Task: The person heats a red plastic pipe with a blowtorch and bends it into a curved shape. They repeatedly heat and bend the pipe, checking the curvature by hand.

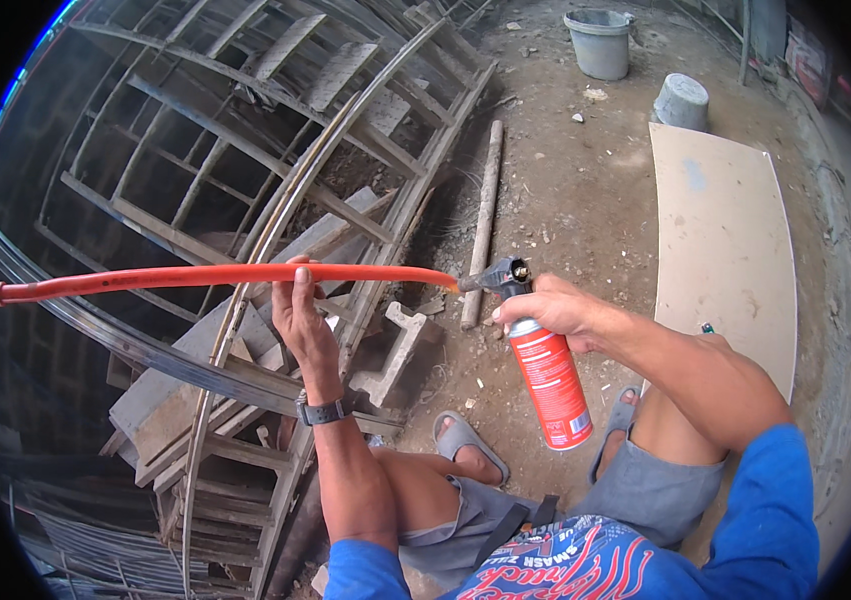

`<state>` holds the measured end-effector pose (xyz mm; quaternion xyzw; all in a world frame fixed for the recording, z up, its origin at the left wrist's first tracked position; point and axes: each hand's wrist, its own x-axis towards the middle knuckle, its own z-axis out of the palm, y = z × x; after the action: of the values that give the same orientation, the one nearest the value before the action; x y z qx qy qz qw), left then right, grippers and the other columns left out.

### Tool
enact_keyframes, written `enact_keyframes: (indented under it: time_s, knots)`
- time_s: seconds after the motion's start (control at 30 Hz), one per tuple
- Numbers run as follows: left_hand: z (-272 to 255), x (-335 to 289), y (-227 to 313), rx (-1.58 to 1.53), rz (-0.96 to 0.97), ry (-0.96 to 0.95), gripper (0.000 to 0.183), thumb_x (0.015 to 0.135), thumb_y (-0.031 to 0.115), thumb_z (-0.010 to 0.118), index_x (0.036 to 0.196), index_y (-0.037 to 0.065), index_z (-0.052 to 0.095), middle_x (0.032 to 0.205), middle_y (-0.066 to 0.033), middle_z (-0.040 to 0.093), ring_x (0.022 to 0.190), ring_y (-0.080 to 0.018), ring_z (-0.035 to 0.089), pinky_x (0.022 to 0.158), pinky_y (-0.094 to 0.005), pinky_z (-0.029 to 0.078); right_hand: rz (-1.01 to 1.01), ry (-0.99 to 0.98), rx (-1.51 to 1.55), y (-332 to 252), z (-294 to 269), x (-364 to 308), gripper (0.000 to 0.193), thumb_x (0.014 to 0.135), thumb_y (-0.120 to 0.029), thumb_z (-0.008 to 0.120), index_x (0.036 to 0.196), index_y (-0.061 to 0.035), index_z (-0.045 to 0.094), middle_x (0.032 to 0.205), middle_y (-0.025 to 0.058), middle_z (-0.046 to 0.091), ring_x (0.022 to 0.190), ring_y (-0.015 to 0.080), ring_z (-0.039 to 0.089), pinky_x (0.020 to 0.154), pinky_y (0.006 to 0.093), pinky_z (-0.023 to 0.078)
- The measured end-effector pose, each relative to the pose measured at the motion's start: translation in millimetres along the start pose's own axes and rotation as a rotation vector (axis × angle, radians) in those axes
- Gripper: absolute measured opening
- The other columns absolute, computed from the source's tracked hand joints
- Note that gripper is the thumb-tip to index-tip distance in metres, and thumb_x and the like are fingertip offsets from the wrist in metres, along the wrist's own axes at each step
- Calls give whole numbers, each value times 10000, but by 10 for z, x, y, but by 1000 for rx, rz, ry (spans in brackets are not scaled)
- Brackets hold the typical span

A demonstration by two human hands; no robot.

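Note:
A long orange plastic pipe [175, 278] lies nearly level across the left half of the view, with a flared end at far left. My left hand [298, 305], a dark watch on its wrist, is closed round the pipe from below, its fingertips showing above. In my right hand [555, 308] is a gas torch [548, 385], a red can with a black burner head, its fingers wrapped round the top. The torch nozzle points left at the pipe's right end, which looks slightly bent and discoloured; a small orange glow shows there. Whether nozzle and pipe touch, I cannot tell.
Wooden frames and ladder-like lumber [245, 180] fill the left side. A concrete block [392, 350] and a wooden pole [485, 220] lie on the dirt ground. A tan board [725, 230] lies at right. Two grey buckets, one upright [600, 52], one overturned [682, 102], stand behind.

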<state>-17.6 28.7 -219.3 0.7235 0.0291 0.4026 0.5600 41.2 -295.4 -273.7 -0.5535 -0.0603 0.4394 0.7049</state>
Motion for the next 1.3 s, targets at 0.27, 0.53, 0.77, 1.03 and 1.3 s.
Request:
enact_keyframes:
  time_s: [0.27, 0.53, 0.77, 1.03, 1.3]
  knots:
    - [-44, 2, 26, 18, 4, 10, 303, 1088, 295, 623, 1211, 34, 717, 1014, -21, 665, 826, -86, 531, 745, -250, 443, -83, 2, 51, -41, 24, -31, 241, 863, -193, 785, 966, 5, 693, 845, 92, 674, 711, 180, 675, 636, 356, 562]
    - [-63, -2, 41, -3, 14, 6, 309, 1083, 299, 623, 1207, 30, 712, 1029, -38, 693, 821, -89, 544, 744, -256, 449, -94, -58, 125, -73, 46, -47, 257, 880, -177, 788, 1028, -9, 662, 883, 92, 700, 745, 184, 693, 703, 376, 582]
    - [-69, 24, 0, -24, 8, -11, 314, 1081, 279, 639, 1234, 12, 696, 1049, -80, 722, 870, -105, 616, 767, -247, 488, -47, -5, 127, -16, 33, 6, 218, 874, -153, 780, 985, 12, 690, 880, 115, 698, 740, 192, 698, 651, 379, 581]
    - [11, 23, 24, -10, 13, 3, 289, 1088, 283, 616, 1197, 33, 713, 1045, -42, 707, 842, -86, 565, 751, -262, 460, 53, 72, 103, 85, 4, 37, 188, 888, -184, 768, 937, -18, 697, 843, 84, 689, 717, 175, 673, 656, 364, 565]
    - [-2, 24, 28, -26, 1, 22, 277, 1088, 275, 623, 1207, 40, 706, 1042, -40, 694, 865, -95, 590, 762, -266, 473, 7, 66, 105, 55, 20, 13, 215, 895, -191, 771, 968, -8, 685, 850, 83, 671, 728, 176, 677, 643, 383, 572]
